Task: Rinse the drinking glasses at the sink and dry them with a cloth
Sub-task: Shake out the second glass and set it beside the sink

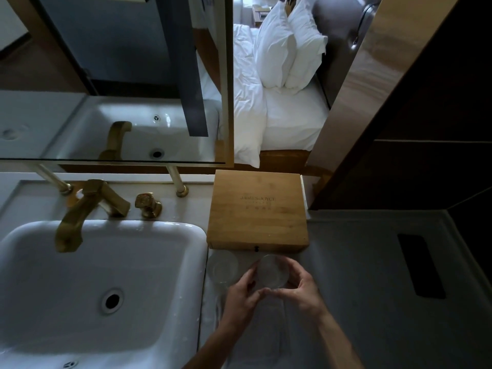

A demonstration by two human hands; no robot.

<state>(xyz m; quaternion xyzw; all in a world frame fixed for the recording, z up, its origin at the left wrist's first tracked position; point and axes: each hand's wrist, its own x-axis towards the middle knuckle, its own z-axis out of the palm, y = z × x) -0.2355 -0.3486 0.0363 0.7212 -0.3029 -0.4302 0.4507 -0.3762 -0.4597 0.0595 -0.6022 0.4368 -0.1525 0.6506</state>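
A pale countertop [372, 275] is carrying everything, with a white sink [101, 283] sitting sunk into it at nine o'clock. A wooden box [257, 211] is lying flat at twelve o'clock. Just below it, one drinking glass [222, 266] is standing at the sink's edge. A dark slot [420, 266] is showing at three o'clock.

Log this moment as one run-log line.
stage: at counter, tap dry | left hand: on right glass | right hand: same glass, curled grip | left glass: standing beside sink, untouched | cloth: not seen
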